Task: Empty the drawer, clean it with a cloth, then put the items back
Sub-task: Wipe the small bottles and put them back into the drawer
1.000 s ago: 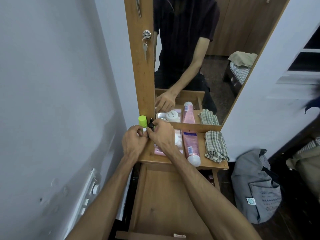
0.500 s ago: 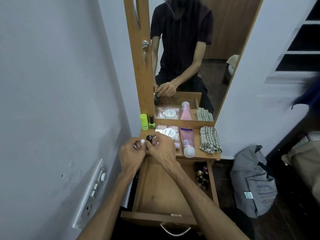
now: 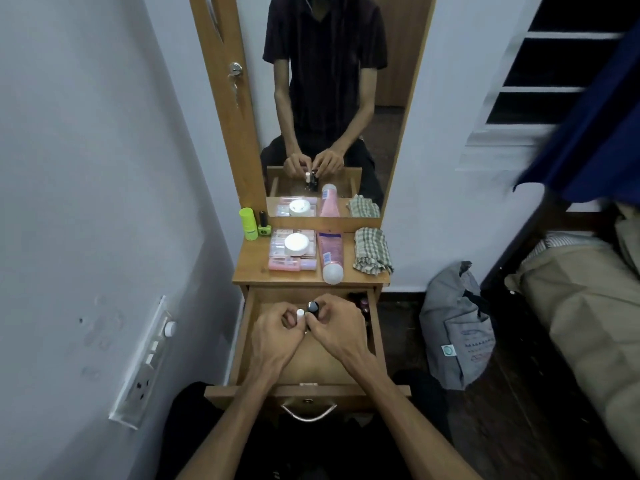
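I've brought both small bottles down from the tabletop (image 3: 252, 268) into the open drawer (image 3: 379, 337) — a second ago they were up by the mirror. My left hand (image 3: 273, 332) is closed around the white-capped bottle (image 3: 300, 313), my right hand (image 3: 334, 325) around the black-capped bottle (image 3: 312, 307), both just above the drawer floor. So I judge the putting-back has begun. The cloth (image 3: 372, 251), pink tube (image 3: 330, 254) and round jar (image 3: 296, 244) wait on top. Bare wood lies under my wrists; a few bottles crowd the back right corner — I'll keep off the side walls.
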Demonstrator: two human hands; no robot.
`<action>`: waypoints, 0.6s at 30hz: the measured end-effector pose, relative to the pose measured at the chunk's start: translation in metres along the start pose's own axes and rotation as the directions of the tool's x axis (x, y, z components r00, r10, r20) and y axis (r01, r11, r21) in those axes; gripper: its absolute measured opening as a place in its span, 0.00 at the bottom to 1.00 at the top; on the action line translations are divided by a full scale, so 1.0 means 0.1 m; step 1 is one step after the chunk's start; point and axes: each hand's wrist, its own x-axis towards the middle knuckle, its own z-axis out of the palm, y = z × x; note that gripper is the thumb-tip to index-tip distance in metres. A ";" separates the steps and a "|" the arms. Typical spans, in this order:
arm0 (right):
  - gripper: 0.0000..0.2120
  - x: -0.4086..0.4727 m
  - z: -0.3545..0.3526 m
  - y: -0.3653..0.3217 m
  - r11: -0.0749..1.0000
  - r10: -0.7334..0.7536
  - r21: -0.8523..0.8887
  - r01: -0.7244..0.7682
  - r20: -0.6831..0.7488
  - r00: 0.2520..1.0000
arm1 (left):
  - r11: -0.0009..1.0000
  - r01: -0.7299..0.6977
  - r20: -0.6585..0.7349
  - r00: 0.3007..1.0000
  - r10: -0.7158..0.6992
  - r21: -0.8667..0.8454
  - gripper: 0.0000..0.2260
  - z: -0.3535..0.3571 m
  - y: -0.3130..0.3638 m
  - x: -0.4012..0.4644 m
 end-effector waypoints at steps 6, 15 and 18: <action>0.07 -0.19 -0.30 0.42 0.994 0.071 -0.084 -0.070 0.015 0.997 | 1.000 0.017 0.109 0.994 -0.019 0.020 0.06 0.49 0.15 -0.18; 0.09 -0.25 -0.46 0.84 0.977 0.159 -0.151 -0.151 0.042 0.986 | 0.997 0.022 0.202 0.979 -0.037 0.075 0.06 0.94 0.29 -0.25; 0.09 -0.24 -0.46 0.90 0.973 0.175 -0.159 -0.165 0.050 0.983 | 0.995 0.018 0.236 0.971 -0.040 0.096 0.04 0.97 0.31 -0.24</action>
